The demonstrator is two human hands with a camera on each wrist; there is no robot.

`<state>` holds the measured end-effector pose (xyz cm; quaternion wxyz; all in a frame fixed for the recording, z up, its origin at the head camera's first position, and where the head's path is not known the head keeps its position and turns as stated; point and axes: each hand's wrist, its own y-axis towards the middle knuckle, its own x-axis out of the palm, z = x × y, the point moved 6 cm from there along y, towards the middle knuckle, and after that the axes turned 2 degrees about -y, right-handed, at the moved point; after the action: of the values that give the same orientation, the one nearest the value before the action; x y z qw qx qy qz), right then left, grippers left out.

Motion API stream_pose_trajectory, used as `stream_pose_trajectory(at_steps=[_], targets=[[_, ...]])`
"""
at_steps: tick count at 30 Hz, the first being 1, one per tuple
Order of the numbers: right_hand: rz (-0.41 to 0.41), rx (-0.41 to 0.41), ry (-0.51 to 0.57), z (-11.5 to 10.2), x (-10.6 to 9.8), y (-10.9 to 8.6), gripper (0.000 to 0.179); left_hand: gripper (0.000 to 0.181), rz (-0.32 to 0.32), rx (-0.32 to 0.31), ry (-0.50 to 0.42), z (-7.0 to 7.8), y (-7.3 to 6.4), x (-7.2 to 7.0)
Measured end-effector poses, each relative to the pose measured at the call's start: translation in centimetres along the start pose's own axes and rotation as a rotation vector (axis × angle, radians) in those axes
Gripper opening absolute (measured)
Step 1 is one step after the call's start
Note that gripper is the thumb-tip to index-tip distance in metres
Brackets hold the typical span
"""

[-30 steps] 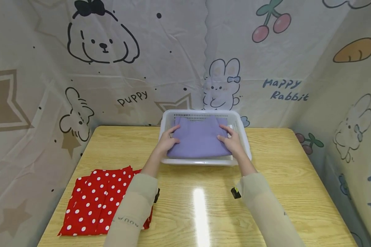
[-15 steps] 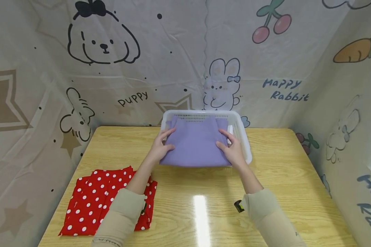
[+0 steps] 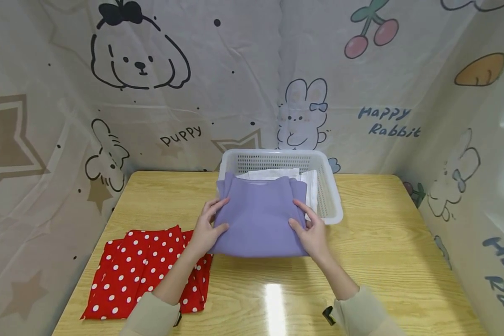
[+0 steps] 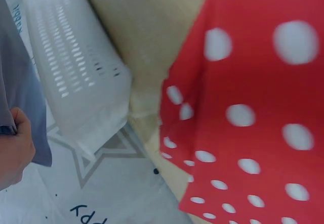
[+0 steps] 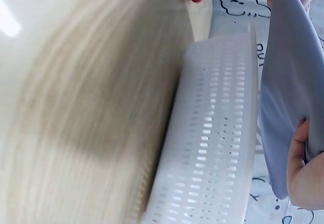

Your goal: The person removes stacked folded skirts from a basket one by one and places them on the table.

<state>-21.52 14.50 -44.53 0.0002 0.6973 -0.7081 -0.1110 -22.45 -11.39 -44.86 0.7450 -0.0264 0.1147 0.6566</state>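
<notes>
A folded purple cloth (image 3: 260, 219) is held up between both hands in the head view, in front of a white plastic basket (image 3: 333, 205) and overlapping its front side. My left hand (image 3: 206, 228) grips the cloth's left edge, thumb on the near face. At the opposite edge, my right hand (image 3: 312, 231) pinches it the same way. White folded fabric (image 3: 311, 186) lies inside the basket, partly hidden behind the purple cloth. Both wrist views show the cloth raised above the basket's rim, fingers curled over its edge.
A red cloth with white dots (image 3: 140, 275) lies folded on the wooden table (image 3: 382, 252) at the left, partly under the left forearm. A patterned curtain (image 3: 235, 84) hangs behind the table and along its sides.
Both hands have lifted the purple cloth out of the basket and drawn it toward the person. The white fabric beneath it has come into view. The red cloth stays put.
</notes>
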Motion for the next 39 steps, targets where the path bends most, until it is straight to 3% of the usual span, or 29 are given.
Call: stream_pose_trajectory(at_steps=[5, 13, 19, 26, 34, 39], targets=[[0.054, -0.108, -0.067, -1.5, 0.4, -2.2, 0.046, 0.058, 0.021, 0.020, -0.015, -0.7, -1.9, 0.1], [0.081, -0.202, -0.094, -1.3, 0.8, -4.7, 0.046, 0.056, 0.050, 0.027, -0.057, -2.0, -4.5, 0.4], [0.050, -0.155, -0.048, 0.3, 1.2, -6.3, 0.049, 0.056, 0.070, 0.043, -0.103, -3.3, -6.4, 0.7], [0.005, -0.047, -0.020, 4.2, 1.3, -7.3, 0.056, 0.062, 0.015, -0.043, -0.143, -5.5, -7.7, 1.0], [-0.038, -0.206, -0.002, 6.1, 1.5, -8.2, 0.060, 0.067, -0.010, -0.109, -0.152, -7.4, -8.6, 1.4], [-0.040, -0.216, 0.010, 6.6, 1.8, -9.1, 0.059, 0.067, 0.011, -0.104, -0.177, -8.1, -9.3, 1.7]])
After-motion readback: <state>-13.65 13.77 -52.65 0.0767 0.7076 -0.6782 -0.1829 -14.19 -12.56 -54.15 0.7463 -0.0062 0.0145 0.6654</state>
